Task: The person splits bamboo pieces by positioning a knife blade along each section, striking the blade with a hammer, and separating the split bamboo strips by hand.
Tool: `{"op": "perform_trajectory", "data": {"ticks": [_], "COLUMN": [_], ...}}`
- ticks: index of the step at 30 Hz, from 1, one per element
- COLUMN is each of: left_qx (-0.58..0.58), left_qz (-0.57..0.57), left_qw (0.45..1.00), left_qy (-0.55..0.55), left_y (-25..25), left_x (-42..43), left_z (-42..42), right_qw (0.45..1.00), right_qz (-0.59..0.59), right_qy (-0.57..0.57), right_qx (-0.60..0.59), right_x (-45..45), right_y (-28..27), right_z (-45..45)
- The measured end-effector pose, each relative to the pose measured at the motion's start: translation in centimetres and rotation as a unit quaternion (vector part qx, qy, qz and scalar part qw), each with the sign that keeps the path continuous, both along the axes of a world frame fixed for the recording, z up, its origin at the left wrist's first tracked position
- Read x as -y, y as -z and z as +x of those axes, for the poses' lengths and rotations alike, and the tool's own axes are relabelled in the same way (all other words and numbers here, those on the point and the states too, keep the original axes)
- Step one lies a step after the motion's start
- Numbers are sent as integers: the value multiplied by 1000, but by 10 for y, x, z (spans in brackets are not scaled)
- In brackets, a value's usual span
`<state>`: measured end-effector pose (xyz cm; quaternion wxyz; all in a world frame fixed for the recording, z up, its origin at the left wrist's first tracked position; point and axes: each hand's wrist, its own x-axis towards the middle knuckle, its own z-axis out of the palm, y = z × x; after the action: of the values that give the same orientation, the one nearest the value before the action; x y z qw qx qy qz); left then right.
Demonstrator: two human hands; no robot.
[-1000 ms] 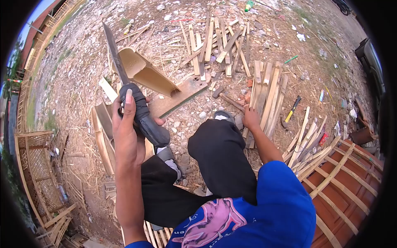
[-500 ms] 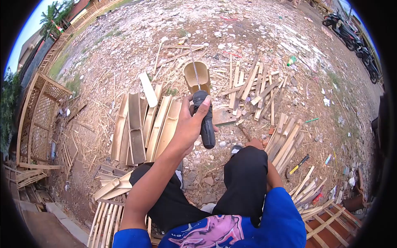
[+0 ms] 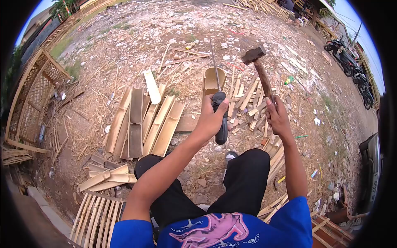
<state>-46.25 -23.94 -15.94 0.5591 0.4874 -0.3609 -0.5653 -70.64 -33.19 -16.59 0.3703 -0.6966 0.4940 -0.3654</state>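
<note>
My left hand (image 3: 213, 119) is wrapped round the black handle of a long-bladed knife (image 3: 216, 72), its blade pointing up and away from me. Just behind the blade stands a split bamboo piece (image 3: 214, 82), its hollow end showing; whether the blade touches it I cannot tell. To the right, my right hand (image 3: 278, 115) grips the wooden handle of a hammer (image 3: 263, 74), whose metal head is raised at the top. A flat slab (image 3: 187, 123) lies on the ground, partly behind my left hand.
Split bamboo halves (image 3: 135, 124) lie at the left, with shorter pieces nearer me. Thin strips (image 3: 248, 97) are scattered beyond the hammer; more strips (image 3: 276, 155) lie by my right knee. A lattice panel (image 3: 35, 91) leans far left. Motorcycles (image 3: 349, 62) stand far right.
My right hand has lifted the hammer from the ground to upright. My left hand has swung the knife from the left to the middle, over the bamboo. The view has shifted too.
</note>
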Motion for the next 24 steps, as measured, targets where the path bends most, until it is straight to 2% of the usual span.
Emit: {"op": "perform_trajectory", "data": {"ticks": [3,4,7,8,14,17,21,24], "left_qx": [8,10,19,24,23,17,26,31], "left_qz": [-5,-5,-4,-3,11,17,2,0], "left_qw": [1000,1000,1000,1000,1000,1000,1000,999], "left_qy": [3,2,0,-1,1,1,-4,-7], "left_y": [0,-1,1,2,0,-4,1,0], "left_x": [3,2,2,2,3,3,6,6], "left_z": [4,4,3,3,4,5,4,6], "right_qw": [989,986,980,983,972,978,988,970], "right_qz": [-132,-97,-84,-59,-120,-110,-127,-158], "right_qy": [-9,2,-12,-25,-46,-28,-25,-37], "right_qx": [-71,-138,-177,-169,-198,-174,-82,-179], "right_x": [1,-4,-9,-13,-1,7,4,8], "right_y": [-23,-35,-45,-50,-51,-63,-63,-40], "right_z": [28,36,53,58,66,67,75,72]}}
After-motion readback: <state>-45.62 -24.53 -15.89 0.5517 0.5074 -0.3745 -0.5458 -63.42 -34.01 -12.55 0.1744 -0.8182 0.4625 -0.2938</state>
